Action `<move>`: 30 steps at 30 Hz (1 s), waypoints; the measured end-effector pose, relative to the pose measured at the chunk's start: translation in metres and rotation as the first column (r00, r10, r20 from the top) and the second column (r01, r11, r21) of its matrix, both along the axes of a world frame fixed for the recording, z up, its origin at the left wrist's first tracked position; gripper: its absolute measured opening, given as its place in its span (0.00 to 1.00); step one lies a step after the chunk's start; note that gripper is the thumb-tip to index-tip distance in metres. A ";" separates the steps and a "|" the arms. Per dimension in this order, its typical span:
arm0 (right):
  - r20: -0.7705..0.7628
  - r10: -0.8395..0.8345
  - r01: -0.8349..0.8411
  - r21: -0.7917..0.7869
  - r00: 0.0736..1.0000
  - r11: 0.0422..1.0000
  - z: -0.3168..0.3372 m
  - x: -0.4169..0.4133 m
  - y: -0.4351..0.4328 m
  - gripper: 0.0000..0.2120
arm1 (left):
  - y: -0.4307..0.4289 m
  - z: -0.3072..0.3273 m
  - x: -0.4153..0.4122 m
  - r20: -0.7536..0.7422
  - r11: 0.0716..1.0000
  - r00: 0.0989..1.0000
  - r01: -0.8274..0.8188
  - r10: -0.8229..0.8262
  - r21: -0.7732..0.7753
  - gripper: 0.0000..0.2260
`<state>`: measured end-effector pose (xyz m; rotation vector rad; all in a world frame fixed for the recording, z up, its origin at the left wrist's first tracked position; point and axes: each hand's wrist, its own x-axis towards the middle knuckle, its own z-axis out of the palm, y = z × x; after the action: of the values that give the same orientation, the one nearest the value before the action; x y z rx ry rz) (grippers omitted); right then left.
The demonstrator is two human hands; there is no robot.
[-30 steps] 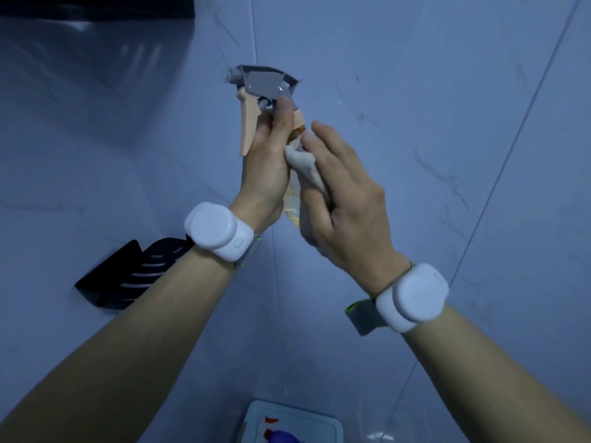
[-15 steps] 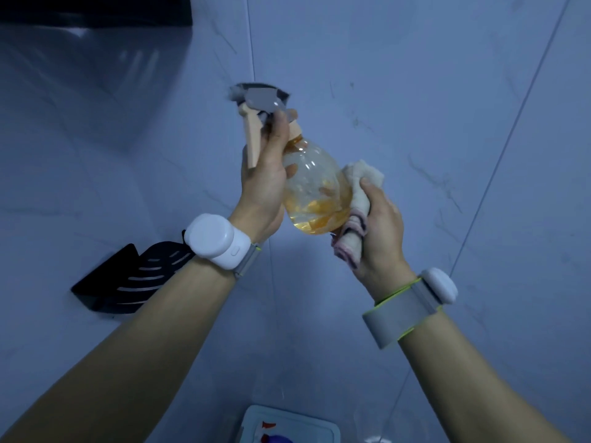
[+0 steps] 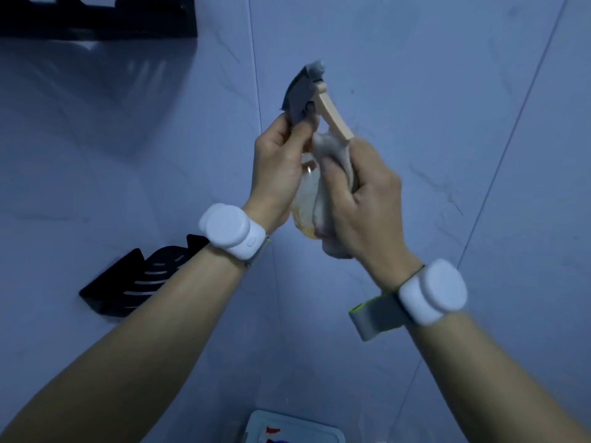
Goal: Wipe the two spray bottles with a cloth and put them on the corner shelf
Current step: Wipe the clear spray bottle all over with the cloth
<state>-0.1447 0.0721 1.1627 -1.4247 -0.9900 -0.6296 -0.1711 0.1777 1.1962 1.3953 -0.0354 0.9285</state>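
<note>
Your left hand grips the spray bottle at its neck, fingers curled just under the grey spray head. The bottle is held in the air in front of the wall corner, tilted, with the beige trigger pointing down and to your right. The clear body, with amber liquid at its base, shows between your two hands.

Your right hand is closed around a pale cloth and presses it against the right side of the bottle. The cloth bunches up near the lower end of the trigger, and a loose end hangs below your palm.

Each wrist carries a white strapped device.

The black corner shelf is fixed to the wall at lower left, well apart from the bottle and partly hidden by your left forearm. A second black shelf sits at the upper left edge. The walls are blue-grey veined tile. A pale rectangular container shows at the bottom edge; its contents cannot be identified.
</note>
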 end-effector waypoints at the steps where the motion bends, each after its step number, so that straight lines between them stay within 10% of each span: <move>1: 0.115 -0.049 0.050 -0.011 0.992 0.999 -0.011 -0.002 0.002 0.13 | -0.001 0.003 -0.001 0.012 1.000 1.000 -0.018 0.019 -0.021 0.07; 5: 0.305 -0.096 0.127 -0.082 0.947 0.989 -0.031 0.001 0.003 0.18 | 0.000 0.006 -0.003 0.017 0.996 0.998 -0.061 0.062 -0.060 0.07; 10: -0.068 -0.098 0.099 0.001 0.993 0.995 0.007 0.016 0.006 0.09 | -0.004 -0.002 -0.002 -0.025 0.992 0.992 -0.119 0.120 0.031 0.11; 16: 0.229 -0.101 0.122 -0.081 0.968 0.989 -0.020 0.000 0.014 0.19 | 0.004 0.002 -0.005 -0.017 0.989 0.991 -0.132 0.131 -0.063 0.12; 25: -0.369 0.112 -0.059 0.150 0.923 0.987 -0.014 0.013 0.011 0.10 | 0.004 -0.002 -0.012 0.094 0.986 0.985 -0.136 0.146 -0.101 0.13; 30: -0.572 0.479 -0.207 0.476 0.666 0.855 -0.026 0.004 0.010 0.11 | 0.010 0.000 -0.012 0.054 0.929 0.990 -0.106 0.133 -0.355 0.10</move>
<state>-0.1407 0.0821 1.1371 -0.9475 -0.4846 0.0296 -0.1833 0.1874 1.1967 1.0371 0.1533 1.0337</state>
